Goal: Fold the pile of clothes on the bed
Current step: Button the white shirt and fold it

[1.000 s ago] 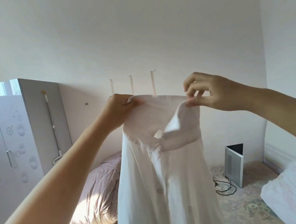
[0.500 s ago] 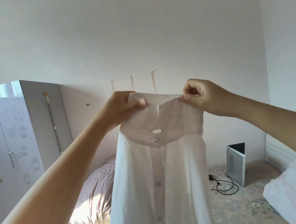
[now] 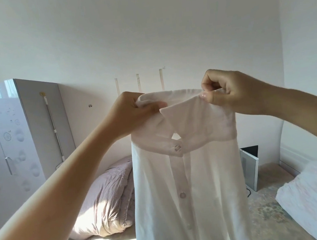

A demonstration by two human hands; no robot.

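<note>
A white buttoned shirt (image 3: 188,191) hangs upright in front of me, held up in the air by its collar. My left hand (image 3: 133,112) grips the collar's left end, thumb over the cloth. My right hand (image 3: 227,91) pinches the collar's right end between thumb and curled fingers. The collar's top button is fastened, and more buttons run down the front. The shirt's lower part runs out of the frame at the bottom.
A pinkish striped pillow (image 3: 107,201) lies on the bed behind the shirt at the left. White bedding (image 3: 314,195) lies at the right. A grey wardrobe (image 3: 28,133) stands at the left, with a mop leaning on it. A white device (image 3: 250,168) stands against the far wall.
The collar has been spread and drawn level between my hands. My right hand shifted outward along the collar. The shirt now hangs straighter, with its front facing me.
</note>
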